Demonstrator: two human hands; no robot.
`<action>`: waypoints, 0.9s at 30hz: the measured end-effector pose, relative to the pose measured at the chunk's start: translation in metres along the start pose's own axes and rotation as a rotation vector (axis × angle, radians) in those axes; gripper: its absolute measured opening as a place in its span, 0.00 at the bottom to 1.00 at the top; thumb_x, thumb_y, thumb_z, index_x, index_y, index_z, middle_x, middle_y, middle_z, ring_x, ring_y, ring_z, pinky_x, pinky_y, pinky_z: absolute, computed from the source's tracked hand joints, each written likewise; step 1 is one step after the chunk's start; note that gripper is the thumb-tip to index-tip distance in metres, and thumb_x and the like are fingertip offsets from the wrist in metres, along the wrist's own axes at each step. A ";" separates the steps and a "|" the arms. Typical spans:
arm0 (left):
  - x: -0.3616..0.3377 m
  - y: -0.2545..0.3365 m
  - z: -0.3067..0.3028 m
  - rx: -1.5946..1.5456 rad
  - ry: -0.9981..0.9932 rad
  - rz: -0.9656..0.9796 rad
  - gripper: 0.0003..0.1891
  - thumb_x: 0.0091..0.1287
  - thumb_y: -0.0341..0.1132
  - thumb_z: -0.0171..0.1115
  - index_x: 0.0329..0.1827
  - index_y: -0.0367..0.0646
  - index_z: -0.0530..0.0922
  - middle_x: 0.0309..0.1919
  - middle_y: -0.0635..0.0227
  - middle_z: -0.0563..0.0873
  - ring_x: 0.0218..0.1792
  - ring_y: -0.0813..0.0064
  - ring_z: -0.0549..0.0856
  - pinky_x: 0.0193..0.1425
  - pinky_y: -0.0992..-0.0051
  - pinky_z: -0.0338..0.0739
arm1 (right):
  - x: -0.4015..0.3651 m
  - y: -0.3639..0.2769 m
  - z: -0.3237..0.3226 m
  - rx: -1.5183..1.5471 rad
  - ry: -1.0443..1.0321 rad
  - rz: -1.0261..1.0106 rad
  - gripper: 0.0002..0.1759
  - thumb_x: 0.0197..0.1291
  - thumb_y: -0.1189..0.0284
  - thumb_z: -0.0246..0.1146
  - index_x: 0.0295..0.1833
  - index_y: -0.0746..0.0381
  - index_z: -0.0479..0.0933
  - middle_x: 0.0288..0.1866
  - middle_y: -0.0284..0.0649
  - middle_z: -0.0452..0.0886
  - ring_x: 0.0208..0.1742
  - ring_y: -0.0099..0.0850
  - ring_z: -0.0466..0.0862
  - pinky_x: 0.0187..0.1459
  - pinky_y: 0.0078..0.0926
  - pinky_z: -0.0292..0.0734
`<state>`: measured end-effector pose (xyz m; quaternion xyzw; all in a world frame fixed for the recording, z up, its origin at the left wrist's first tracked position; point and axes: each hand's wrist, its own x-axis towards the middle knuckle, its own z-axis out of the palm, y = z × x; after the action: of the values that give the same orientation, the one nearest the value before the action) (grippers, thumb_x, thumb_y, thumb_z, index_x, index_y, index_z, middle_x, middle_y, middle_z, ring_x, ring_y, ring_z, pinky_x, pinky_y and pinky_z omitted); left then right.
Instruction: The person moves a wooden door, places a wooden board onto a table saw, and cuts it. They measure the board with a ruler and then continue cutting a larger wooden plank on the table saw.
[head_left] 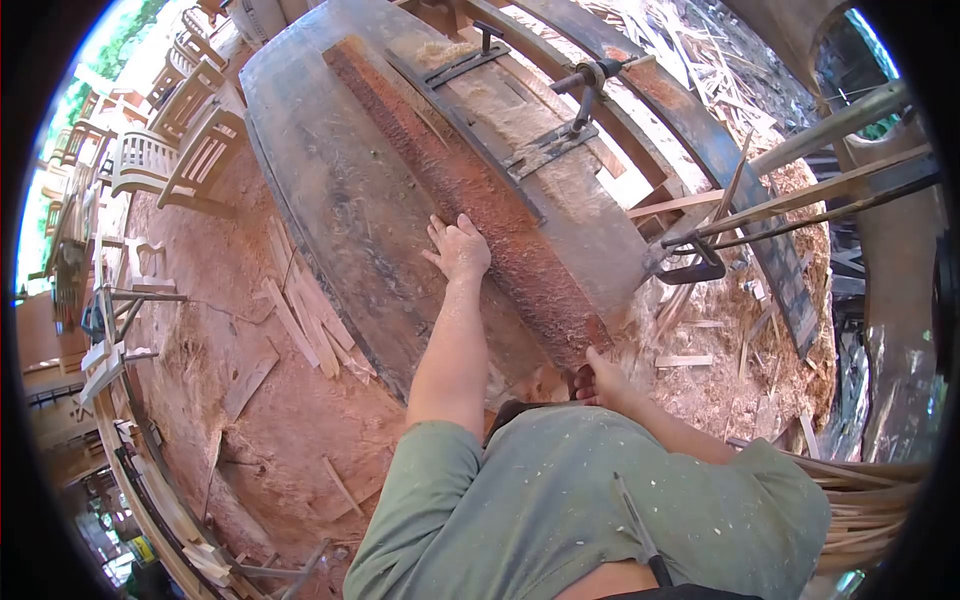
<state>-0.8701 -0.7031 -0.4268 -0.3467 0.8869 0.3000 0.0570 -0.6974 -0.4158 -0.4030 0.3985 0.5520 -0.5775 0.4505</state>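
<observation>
The reddish plank [545, 305] is partly covered by the spread left hand [460, 248]; any grip by the curled right hand [602, 380] cannot be confirmed.

Floor [180, 270]: reddish, with wood strips [305, 328] lying scattered.
Chairs [140, 160]: several wooden ones, standing at the left.
Light: bright daylight, with green foliage [125, 40] outside.

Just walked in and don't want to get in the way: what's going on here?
A person is handling a long, rough, reddish plank that lies on a worktop. The left hand is spread at the plank's left edge, and the right hand is at its near end. The plank lies alongside a dark bar, and wood strips lie on the ground.
</observation>
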 end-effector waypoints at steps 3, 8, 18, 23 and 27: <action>0.003 -0.003 0.005 -0.003 0.009 0.001 0.34 0.81 0.52 0.29 0.66 0.27 0.72 0.82 0.58 0.51 0.82 0.59 0.49 0.82 0.43 0.41 | 0.013 0.007 -0.001 0.033 0.022 -0.105 0.24 0.74 0.48 0.54 0.36 0.58 0.74 0.23 0.33 0.75 0.19 0.28 0.72 0.24 0.30 0.70; -0.002 -0.004 -0.008 -0.026 -0.028 -0.028 0.36 0.80 0.54 0.29 0.68 0.28 0.72 0.83 0.60 0.49 0.83 0.60 0.48 0.82 0.43 0.40 | 0.018 0.010 -0.003 0.081 -0.131 -0.172 0.24 0.75 0.49 0.54 0.33 0.58 0.70 0.20 0.31 0.68 0.17 0.27 0.67 0.22 0.30 0.66; -0.092 -0.029 0.028 -0.021 -0.150 0.110 0.38 0.80 0.55 0.32 0.68 0.22 0.69 0.83 0.54 0.48 0.82 0.52 0.46 0.81 0.42 0.36 | 0.037 0.018 -0.002 0.157 -0.181 -0.305 0.25 0.75 0.51 0.55 0.31 0.60 0.70 0.19 0.32 0.66 0.16 0.26 0.66 0.20 0.28 0.64; -0.088 -0.021 0.022 -0.013 -0.149 0.105 0.37 0.80 0.53 0.32 0.64 0.20 0.72 0.83 0.53 0.48 0.82 0.51 0.46 0.81 0.42 0.38 | 0.044 0.012 -0.003 0.148 -0.213 -0.286 0.26 0.75 0.51 0.55 0.32 0.61 0.70 0.18 0.32 0.65 0.16 0.26 0.67 0.19 0.30 0.63; -0.082 -0.020 0.022 -0.018 -0.132 0.082 0.37 0.81 0.54 0.33 0.64 0.21 0.72 0.82 0.52 0.47 0.82 0.51 0.46 0.81 0.41 0.38 | 0.048 0.010 0.003 0.170 -0.210 -0.304 0.27 0.75 0.50 0.55 0.31 0.62 0.70 0.18 0.33 0.65 0.16 0.28 0.68 0.19 0.31 0.64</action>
<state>-0.7979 -0.6546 -0.4297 -0.2900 0.8919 0.3322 0.0999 -0.7009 -0.4222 -0.4515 0.2848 0.5051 -0.7217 0.3781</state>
